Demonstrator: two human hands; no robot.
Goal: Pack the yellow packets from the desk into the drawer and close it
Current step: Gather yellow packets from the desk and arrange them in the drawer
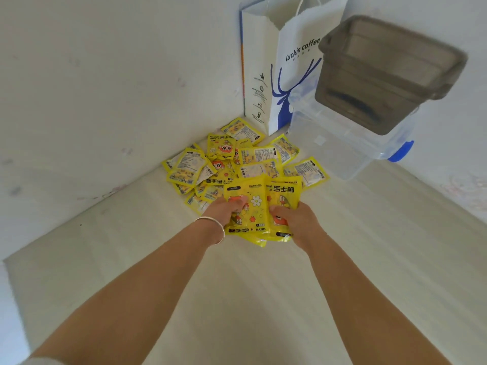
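Near the desk (342, 259) corner, your two hands hold a small stack of yellow packets (259, 206): left hand (226, 209) and right hand (292, 218) each curl around its edges. Beyond them, roughly fifteen loose packets (224, 164) lie heaped beside one paper bag (279, 75) and two stacked plastic bins (369, 101).

Head-worn wide-angle view, looking steeply down, close over desk (263, 299) corner
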